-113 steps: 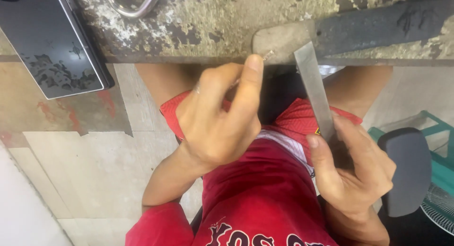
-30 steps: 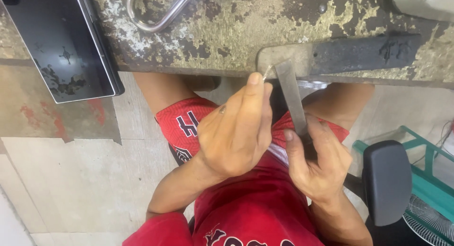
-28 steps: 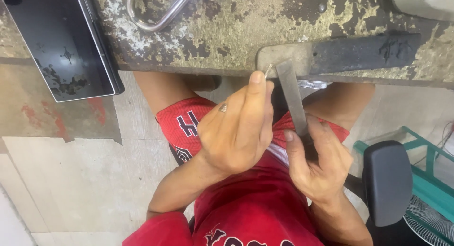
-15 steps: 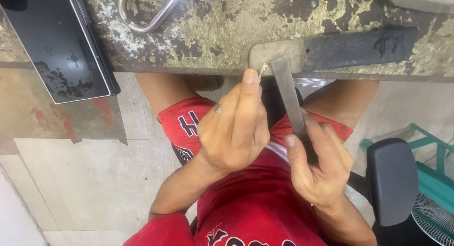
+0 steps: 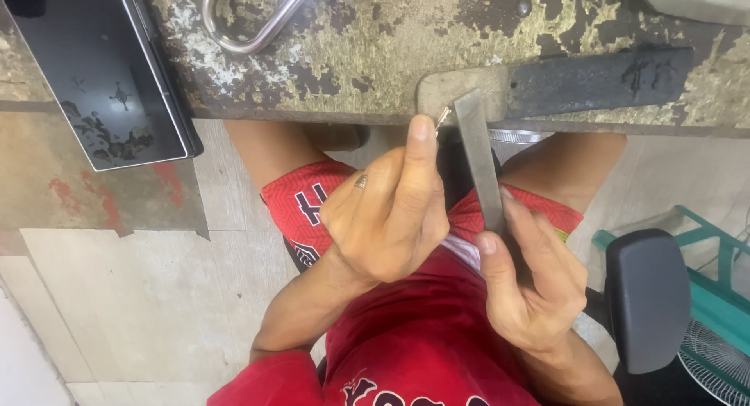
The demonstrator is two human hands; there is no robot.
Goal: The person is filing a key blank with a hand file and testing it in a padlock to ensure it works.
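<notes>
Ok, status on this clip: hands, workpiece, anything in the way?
Left hand pinches a small metal piece against the bench edge. Right hand grips the file, tip beside the piece. Nothing in the way.

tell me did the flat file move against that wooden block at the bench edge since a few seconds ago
Yes. The file has slid left along the wooden block; its tip now rests by the left hand fingertip.

— How is the left hand (image 5: 387,219) held?

— Raised from a bent forearm, back of the hand toward the camera, fingers (image 5: 418,152) stretched forward and pressed together, pinching something small at the tips.

— And the right hand (image 5: 531,285)?

— Lower and closer to the body, wrist bent, thumb along one side and fingers curled around a flat bar, gripping it at its near end.
</notes>
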